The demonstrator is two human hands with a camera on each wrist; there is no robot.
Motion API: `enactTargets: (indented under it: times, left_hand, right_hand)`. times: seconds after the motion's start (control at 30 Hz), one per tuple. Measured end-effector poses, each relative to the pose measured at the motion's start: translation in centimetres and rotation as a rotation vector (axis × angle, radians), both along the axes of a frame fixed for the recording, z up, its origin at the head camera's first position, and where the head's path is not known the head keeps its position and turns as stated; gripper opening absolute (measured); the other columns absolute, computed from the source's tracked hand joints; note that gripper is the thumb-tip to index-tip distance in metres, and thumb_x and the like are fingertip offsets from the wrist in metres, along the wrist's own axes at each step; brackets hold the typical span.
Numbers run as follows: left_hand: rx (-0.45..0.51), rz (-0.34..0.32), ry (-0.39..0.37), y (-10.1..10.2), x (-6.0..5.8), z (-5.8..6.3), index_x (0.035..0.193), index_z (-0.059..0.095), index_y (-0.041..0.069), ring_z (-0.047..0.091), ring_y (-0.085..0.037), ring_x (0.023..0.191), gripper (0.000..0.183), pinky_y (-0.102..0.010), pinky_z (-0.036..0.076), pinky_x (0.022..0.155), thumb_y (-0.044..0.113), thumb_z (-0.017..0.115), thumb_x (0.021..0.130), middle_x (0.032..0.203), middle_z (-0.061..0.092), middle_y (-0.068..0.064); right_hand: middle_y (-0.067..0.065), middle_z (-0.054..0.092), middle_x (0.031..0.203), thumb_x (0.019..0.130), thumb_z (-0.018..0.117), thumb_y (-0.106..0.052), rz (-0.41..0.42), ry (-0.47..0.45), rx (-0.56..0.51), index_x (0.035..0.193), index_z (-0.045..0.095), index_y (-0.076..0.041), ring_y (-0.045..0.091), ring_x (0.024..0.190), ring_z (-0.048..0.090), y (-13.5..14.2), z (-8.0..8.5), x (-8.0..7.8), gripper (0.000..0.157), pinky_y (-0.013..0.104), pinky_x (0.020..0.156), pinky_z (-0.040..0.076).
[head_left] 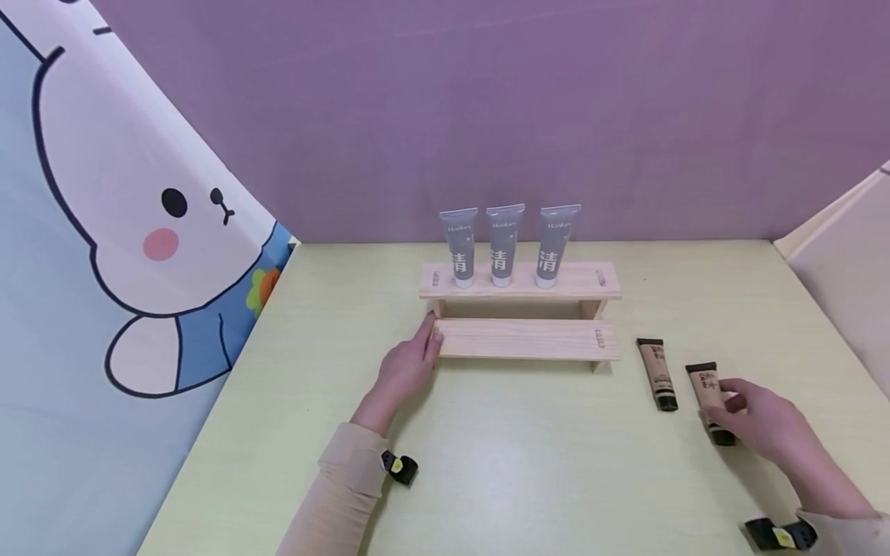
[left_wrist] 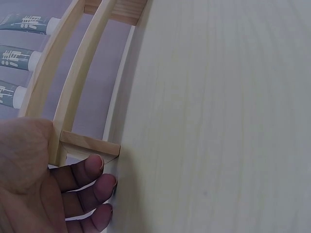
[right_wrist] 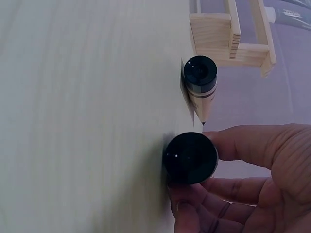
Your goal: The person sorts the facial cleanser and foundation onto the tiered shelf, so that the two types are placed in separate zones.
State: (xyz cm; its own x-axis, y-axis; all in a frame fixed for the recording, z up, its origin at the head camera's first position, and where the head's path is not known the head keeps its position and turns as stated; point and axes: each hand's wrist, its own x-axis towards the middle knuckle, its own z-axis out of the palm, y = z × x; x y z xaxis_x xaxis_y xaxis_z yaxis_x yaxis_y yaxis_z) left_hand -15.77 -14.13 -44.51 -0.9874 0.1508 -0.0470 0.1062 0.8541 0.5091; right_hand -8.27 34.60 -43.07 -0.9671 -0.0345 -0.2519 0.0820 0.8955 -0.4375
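Note:
A two-step wooden display rack [head_left: 524,340] stands on the table, with three grey-blue squeeze tubes [head_left: 503,245] upright on their caps along its upper step. My left hand [head_left: 406,367] holds the left end of the lower step. In the left wrist view its other fingers [left_wrist: 92,191] curl beside the rack's end, while the thumb's contact is hidden. On the right, my right hand [head_left: 765,421] pinches a tan squeeze tube [head_left: 708,390] with a black cap between thumb and fingers; it lies at the table surface. A second tan tube [head_left: 657,374] lies to its left, untouched.
The pale wood-grain table [head_left: 514,463] ends at a purple backdrop [head_left: 487,116] close behind the rack. A cartoon-printed cloth [head_left: 195,255] borders the left side, and a white panel [head_left: 848,270] borders the right.

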Motion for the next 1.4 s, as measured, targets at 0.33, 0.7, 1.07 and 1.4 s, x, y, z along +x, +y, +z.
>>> enactTargets:
  times: [0.33, 0.7, 1.07, 1.4]
  left_hand:
    - [0.003, 0.0, -0.008, 0.0, -0.1, 0.1, 0.156, 0.023, 0.017, 0.065, -0.04, 0.089, 0.057, -0.051, 0.05, 0.075, 0.043, 0.031, 0.106, 0.107, 0.067, -0.024]
    - [-0.007, -0.01, 0.015, 0.0, -0.2, -0.1, 0.155, 0.026, 0.016, 0.063, -0.033, 0.073, 0.056, -0.048, 0.049, 0.068, 0.042, 0.033, 0.106, 0.078, 0.063, -0.013]
    - [-0.001, -0.006, 0.011, -0.2, -0.2, -0.4, 0.156, 0.025, 0.017, 0.063, -0.033, 0.075, 0.056, -0.047, 0.049, 0.068, 0.043, 0.032, 0.106, 0.081, 0.065, -0.015]
    - [-0.007, -0.014, 0.014, -0.1, -0.2, -0.4, 0.156, 0.024, 0.017, 0.063, -0.033, 0.077, 0.056, -0.048, 0.05, 0.07, 0.043, 0.031, 0.106, 0.081, 0.064, -0.011]
  right_hand:
    - [0.017, 0.067, 0.093, 0.093, 0.065, -0.027, -0.014, 0.108, -0.055, 0.129, 0.045, 0.013, 0.018, 0.07, 0.059, -0.5, 0.2, 0.8, 0.058, 0.033, 0.056, 0.043]
    - [0.024, 0.066, 0.099, 0.091, 0.068, -0.023, -0.029, 0.275, -0.104, 0.131, 0.048, 0.005, 0.034, 0.074, 0.068, -2.2, 1.8, 1.0, 0.052, 0.035, 0.056, 0.044]
    - [0.025, 0.066, 0.101, 0.09, 0.07, -0.016, -0.005, 0.387, -0.193, 0.131, 0.051, 0.002, -0.01, 0.069, 0.056, -4.9, 3.7, 0.2, 0.049, 0.02, 0.057, 0.046]
    - [0.023, 0.066, 0.103, 0.09, 0.07, -0.016, 0.017, 0.41, -0.242, 0.132, 0.051, 0.0, -0.008, 0.072, 0.059, -7.2, 5.1, -0.9, 0.048, 0.019, 0.059, 0.048]
